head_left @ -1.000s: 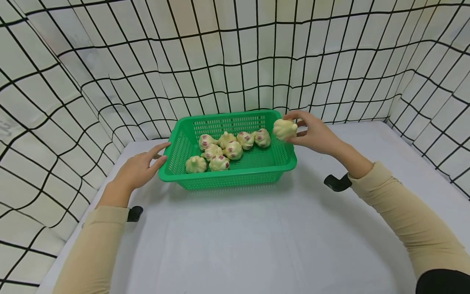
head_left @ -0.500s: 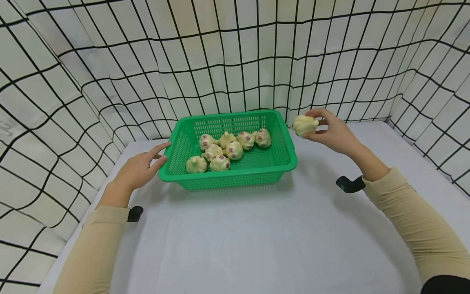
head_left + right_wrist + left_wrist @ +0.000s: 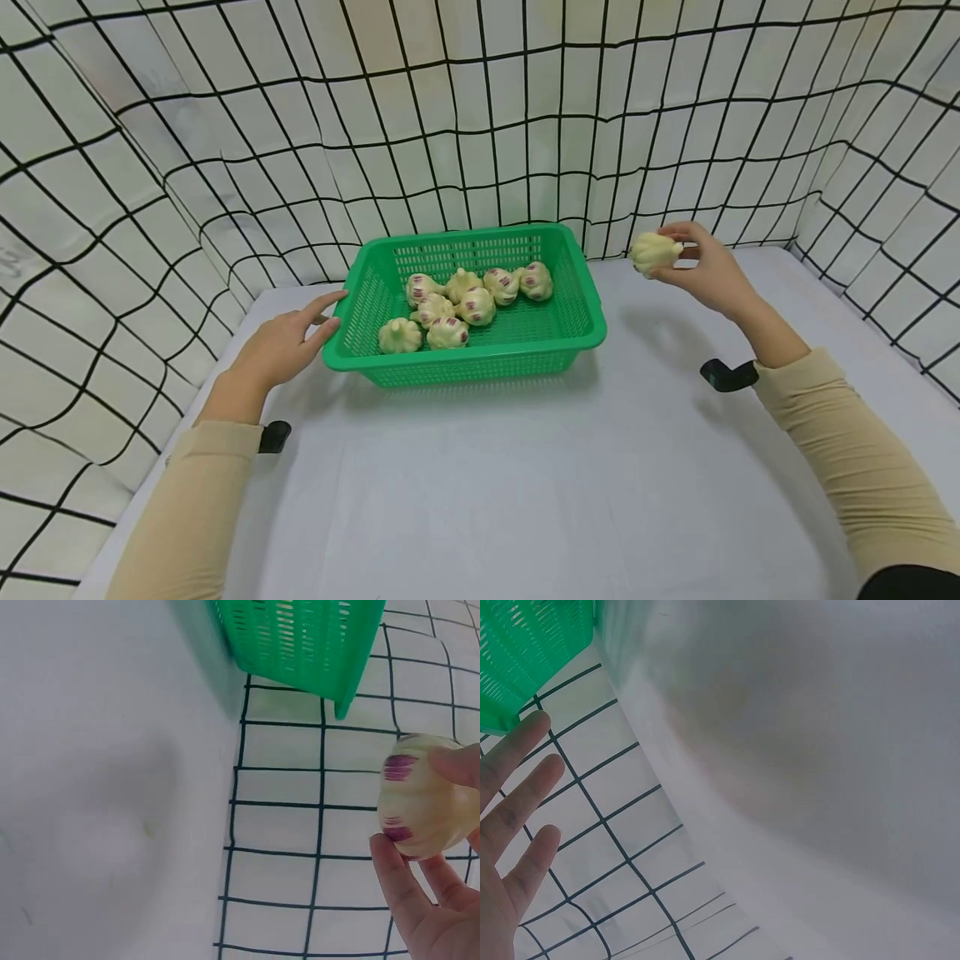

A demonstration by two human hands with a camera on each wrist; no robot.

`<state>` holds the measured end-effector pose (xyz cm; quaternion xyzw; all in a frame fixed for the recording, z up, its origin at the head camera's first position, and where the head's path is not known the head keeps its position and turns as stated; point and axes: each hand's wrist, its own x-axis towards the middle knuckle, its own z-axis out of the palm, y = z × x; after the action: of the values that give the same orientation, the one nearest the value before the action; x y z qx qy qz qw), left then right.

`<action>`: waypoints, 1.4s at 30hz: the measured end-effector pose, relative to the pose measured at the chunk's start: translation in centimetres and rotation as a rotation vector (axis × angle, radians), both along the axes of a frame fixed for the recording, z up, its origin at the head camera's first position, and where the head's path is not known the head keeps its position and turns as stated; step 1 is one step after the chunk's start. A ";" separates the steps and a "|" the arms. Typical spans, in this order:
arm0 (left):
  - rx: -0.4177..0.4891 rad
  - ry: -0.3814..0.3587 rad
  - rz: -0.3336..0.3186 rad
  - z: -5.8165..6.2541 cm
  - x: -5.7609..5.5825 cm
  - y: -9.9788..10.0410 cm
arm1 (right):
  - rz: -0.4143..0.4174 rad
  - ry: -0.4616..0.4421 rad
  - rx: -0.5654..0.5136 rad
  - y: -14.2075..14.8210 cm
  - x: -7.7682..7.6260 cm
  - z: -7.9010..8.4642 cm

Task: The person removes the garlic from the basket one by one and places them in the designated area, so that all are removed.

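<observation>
My right hand holds a garlic bulb above the table, to the right of the basket. In the right wrist view, thumb and fingers grip that pale garlic bulb, which shows purple streaks. A green plastic basket stands mid-table with several more garlic bulbs lying in its left and back parts. At the basket's left end, my left hand rests its fingertips on or against the rim. The left wrist view shows the fingers of this hand extended and spread, close to the basket corner.
A white cloth covers the table. Black netting over white sheeting rises behind the basket and along both sides. Black wrist mounts stick out from the cuffs of both beige sleeves.
My right hand has carried the garlic bulb rightward, from over the basket's right rim to beyond it. The left hand, the basket and the other bulbs have stayed in place.
</observation>
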<state>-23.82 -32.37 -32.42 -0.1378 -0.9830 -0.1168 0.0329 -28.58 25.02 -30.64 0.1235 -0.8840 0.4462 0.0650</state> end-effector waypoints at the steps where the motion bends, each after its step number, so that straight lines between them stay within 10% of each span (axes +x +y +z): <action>1: 0.000 -0.001 0.001 0.0 0.0 0.0 | -0.011 -0.005 -0.007 0.1 -0.1 -0.1; 42: 0.009 0.000 -0.004 -0.1 0.1 -0.1 | -0.208 -0.212 -0.129 6.1 -4.4 -6.0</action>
<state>-23.73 -32.46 -32.54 -0.1395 -0.9822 -0.1211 0.0332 -32.98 31.17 -36.63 -0.0212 -0.8634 0.5034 0.0249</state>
